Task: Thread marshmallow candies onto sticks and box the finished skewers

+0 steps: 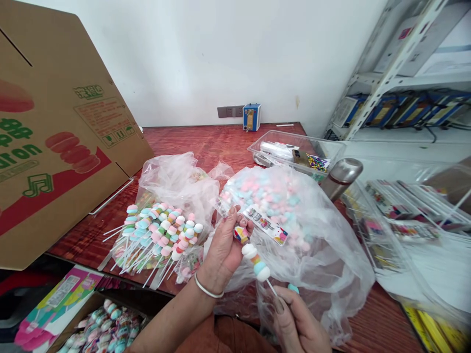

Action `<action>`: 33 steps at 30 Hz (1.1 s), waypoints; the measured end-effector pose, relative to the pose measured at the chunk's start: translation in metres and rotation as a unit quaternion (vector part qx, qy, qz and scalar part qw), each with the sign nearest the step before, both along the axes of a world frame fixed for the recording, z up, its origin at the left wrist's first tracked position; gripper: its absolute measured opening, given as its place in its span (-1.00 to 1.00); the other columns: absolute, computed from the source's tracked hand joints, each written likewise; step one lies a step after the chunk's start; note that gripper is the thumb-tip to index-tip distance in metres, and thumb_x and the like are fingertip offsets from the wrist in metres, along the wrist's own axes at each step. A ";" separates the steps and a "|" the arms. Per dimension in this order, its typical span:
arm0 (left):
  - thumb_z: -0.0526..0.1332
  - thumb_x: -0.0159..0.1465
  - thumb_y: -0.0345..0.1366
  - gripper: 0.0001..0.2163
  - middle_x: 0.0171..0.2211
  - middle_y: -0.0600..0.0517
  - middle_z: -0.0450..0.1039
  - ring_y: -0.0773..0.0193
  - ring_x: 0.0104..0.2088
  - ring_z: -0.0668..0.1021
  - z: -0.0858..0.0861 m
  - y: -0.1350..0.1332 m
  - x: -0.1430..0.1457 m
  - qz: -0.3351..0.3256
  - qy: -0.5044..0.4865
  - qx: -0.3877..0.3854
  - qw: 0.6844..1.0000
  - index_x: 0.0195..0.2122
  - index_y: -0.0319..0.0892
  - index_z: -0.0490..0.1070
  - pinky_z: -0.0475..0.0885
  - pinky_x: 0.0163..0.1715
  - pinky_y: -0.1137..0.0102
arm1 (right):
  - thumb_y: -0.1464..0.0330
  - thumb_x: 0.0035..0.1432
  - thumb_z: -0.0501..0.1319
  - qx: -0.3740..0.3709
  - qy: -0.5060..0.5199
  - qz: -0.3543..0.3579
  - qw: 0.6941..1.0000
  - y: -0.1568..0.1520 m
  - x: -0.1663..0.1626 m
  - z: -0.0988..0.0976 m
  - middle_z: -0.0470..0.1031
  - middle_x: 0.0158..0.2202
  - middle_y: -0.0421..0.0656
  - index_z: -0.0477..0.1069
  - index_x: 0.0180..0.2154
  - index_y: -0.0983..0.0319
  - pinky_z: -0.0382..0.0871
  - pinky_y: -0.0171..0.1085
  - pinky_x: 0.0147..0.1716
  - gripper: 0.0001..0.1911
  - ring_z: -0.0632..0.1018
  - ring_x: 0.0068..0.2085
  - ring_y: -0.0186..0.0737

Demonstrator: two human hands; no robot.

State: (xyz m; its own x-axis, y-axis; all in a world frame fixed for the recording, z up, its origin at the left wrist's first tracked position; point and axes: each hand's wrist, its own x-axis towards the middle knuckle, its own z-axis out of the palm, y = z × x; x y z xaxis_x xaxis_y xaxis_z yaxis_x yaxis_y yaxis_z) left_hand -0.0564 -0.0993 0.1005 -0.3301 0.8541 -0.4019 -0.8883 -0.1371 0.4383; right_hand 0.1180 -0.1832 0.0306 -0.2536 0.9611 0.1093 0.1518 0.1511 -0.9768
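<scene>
Between the finger and thumb of my right hand (298, 318) is the white stick of a marshmallow skewer (259, 264), tilted up to the left. My left hand (224, 245), with a pale bangle at the wrist, is closed around a small colourful printed wrapper (241, 235) at the skewer's upper end. How far the skewer sits inside the wrapper is hidden by the fingers. Just beyond lies a printed packet (265, 224) on a large clear bag (331, 255) of pastel marshmallows. To the left, several finished-looking skewers (162, 230) are piled with their sticks towards me.
A big cardboard box (73, 108) leans over the left side. Below it, an open carton (55, 338) holds wrapped skewers. At the back right stand a clear tray (257, 147) of small items and a steel flask (340, 176). Clear bins (397, 255) and shelving (386, 81) line the right.
</scene>
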 end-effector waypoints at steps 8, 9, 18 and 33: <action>0.30 0.25 -0.47 -0.95 -0.53 0.13 0.26 0.46 -0.54 0.39 -0.006 -0.002 0.007 -0.028 0.005 0.023 0.999 -0.31 -0.30 0.43 0.50 -0.40 0.47 | 0.47 0.25 0.21 0.422 -0.208 -0.015 0.882 0.024 0.018 -0.012 0.63 -0.42 -0.13 0.47 0.02 0.23 0.49 -0.27 -0.31 -0.70 0.57 -0.51 -0.26; 0.30 0.24 -0.46 -0.94 -0.53 0.13 0.26 0.47 -0.55 0.38 -0.006 -0.002 0.008 -0.036 0.011 0.032 0.999 -0.30 -0.30 0.43 0.50 -0.40 0.47 | 0.42 0.27 0.21 0.377 -0.183 -0.021 0.908 0.021 0.016 -0.010 0.63 -0.41 -0.13 0.48 -0.02 0.22 0.49 -0.29 -0.33 -0.75 0.58 -0.49 -0.25; 0.36 0.23 -0.32 -0.80 -0.50 0.14 0.25 0.48 -0.54 0.36 -0.012 0.000 0.015 -0.089 0.026 0.059 0.994 -0.18 -0.31 0.45 0.47 -0.39 0.50 | -0.03 0.35 0.00 -0.264 0.140 0.051 0.953 0.004 -0.003 0.011 0.07 -0.76 -0.42 0.37 -0.34 0.21 -0.02 -0.48 -0.79 -0.52 0.13 -0.77 -0.46; 0.25 0.32 -0.18 -0.77 -0.51 0.13 0.26 0.44 -0.54 0.37 -0.012 -0.001 0.020 -0.135 0.015 0.054 0.989 -0.18 -0.28 0.42 0.48 -0.34 0.42 | 0.05 0.32 0.11 -0.277 0.245 0.018 0.929 0.018 -0.006 0.020 0.02 -0.77 -0.47 0.42 -0.34 0.22 0.38 -0.32 -0.54 -0.61 0.11 -0.78 -0.47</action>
State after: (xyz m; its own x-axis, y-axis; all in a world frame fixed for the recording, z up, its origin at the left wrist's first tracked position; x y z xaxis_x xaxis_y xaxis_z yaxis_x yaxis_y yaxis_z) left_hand -0.0368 -0.1005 0.0880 -0.0947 0.9505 -0.2960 -0.8858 0.0553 0.4608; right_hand 0.1121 -0.1657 0.0502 -0.3369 0.8959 -0.2894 -0.3264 -0.3995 -0.8567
